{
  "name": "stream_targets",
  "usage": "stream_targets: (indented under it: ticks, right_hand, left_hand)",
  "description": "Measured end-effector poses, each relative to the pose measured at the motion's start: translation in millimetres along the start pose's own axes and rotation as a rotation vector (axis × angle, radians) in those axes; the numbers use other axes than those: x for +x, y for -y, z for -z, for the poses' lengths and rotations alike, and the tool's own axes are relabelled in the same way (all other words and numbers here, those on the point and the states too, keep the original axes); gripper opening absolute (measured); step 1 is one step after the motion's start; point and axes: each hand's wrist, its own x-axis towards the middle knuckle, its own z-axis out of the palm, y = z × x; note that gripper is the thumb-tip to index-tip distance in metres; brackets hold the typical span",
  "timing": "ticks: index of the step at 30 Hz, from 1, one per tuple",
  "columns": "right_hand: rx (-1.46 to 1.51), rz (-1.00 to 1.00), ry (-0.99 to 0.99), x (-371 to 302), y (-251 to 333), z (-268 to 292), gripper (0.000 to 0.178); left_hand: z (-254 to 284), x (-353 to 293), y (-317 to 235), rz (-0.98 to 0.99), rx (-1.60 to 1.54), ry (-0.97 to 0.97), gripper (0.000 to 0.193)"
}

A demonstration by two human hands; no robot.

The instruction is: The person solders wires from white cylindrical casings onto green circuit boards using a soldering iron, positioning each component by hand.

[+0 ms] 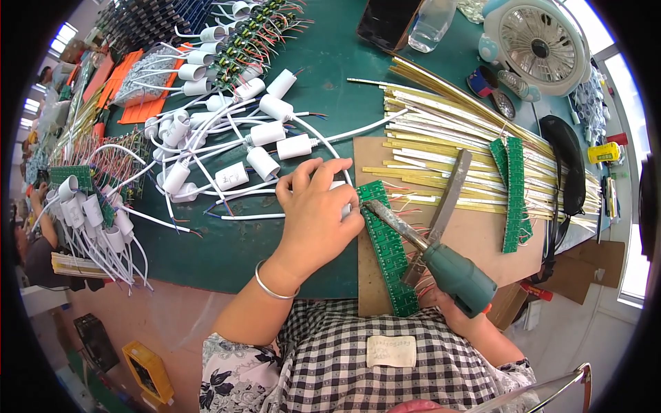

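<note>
My left hand (313, 210) is closed around a small white plastic cap with a cable, mostly covered by my fingers. Its fingertips rest at the upper end of a long green circuit board strip (389, 251). In my right hand (451, 311), partly hidden behind the tool, is a soldering iron (454, 275) with a green gun-shaped body. The iron's tip meets the board's top end, close to my left thumb. A grey metal bar (451, 199) lies slanted beside the board, and thin red and white wires stick out along the board's edge. Both rest on a brown work board (482, 265).
White caps with cables (261, 163) lie heaped to the left on the green table (206, 265). Yellow and white strips (427, 151) spread out at the right, with more green boards (513, 196) over them. Farther back are a fan (540, 48), a phone (387, 24) and a solder spool (482, 81).
</note>
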Motion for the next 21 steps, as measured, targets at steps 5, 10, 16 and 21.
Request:
stream_targets:
  ticks: [5, 10, 16, 21]
  right_hand:
    - [0.003, 0.039, -0.011, 6, 9, 3, 0.021]
    - [-0.07, 0.104, 0.005, 8, 7, 4, 0.022]
    - [0.128, -0.062, -0.018, -11, -15, -3, 0.019]
    - [0.261, -0.079, 0.037, -20, -27, -2, 0.035]
  left_hand:
    - [-1, 1, -1, 0.002, 0.031, -0.005, 0.005]
    - [-3, 0, -1, 0.006, 0.026, -0.004, 0.005]
    - [-2, -1, -3, 0.018, 0.028, 0.001, 0.005]
    - [-2, 0, -4, 0.007, 0.036, 0.011, 0.006]
